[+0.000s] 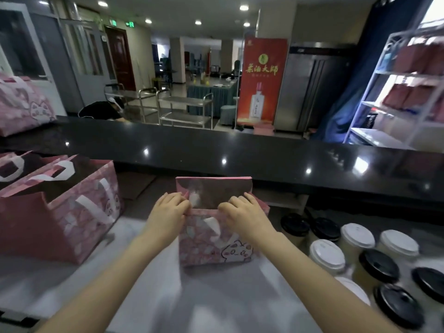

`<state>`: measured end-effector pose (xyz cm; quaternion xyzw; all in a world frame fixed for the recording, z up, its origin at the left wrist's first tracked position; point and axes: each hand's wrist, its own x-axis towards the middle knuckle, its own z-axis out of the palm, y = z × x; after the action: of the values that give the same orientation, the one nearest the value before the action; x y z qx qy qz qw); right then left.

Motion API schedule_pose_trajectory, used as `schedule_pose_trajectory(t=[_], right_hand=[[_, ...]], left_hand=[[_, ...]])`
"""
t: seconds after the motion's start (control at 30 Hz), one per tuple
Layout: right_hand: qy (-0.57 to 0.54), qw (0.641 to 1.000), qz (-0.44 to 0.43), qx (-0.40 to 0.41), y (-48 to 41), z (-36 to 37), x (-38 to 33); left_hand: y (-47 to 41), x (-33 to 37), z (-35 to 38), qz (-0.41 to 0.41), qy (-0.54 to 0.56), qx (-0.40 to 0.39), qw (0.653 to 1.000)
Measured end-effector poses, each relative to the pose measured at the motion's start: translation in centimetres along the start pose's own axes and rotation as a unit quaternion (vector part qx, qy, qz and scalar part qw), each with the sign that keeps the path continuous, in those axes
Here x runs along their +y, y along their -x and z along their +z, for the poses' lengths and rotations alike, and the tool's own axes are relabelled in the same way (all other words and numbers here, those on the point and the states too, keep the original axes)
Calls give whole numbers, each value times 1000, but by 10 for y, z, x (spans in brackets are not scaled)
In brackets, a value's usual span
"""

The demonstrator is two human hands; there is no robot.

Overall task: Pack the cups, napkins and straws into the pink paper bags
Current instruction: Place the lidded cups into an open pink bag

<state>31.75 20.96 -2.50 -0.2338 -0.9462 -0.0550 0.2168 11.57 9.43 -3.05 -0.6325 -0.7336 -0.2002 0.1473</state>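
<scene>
Pale worktop [144, 272], shop interior. Pink paper bag [211, 246], centre: left hand [168, 210] and right hand [242, 212] pinch its mouth apart; apparently empty. Lidded cups [355, 255] right of it, unpacked. Larger bags [60, 207] left; napkins, straws unseen.

A small pink paper bag [216, 239] with a cartoon cat is standing upright mid-counter, mouth being held open. Lidded cups [355, 258], black and white tops, are sitting clustered just right of it.

Black glossy counter [240, 150]; steel trolleys [185, 109]; red banner [263, 80]; white shelving [396, 92], right; recessed ceiling lights [243, 7]; dark red door [120, 58].
</scene>
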Motion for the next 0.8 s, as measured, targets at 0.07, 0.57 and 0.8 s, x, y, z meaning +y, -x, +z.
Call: schedule_pose_trajectory(t=[0.07,0.57,0.8], right_hand=[[-10,1000,13,12,13,-7,12],[26,938,295,-181,188,-64,116],[-7,890,359,-280,235,-64,119]], left_hand=[[-5,8,3,-9,6,-3,1000],[-34,164,30,205,174,32,963],[-17,233,78,286,179,-67,939]])
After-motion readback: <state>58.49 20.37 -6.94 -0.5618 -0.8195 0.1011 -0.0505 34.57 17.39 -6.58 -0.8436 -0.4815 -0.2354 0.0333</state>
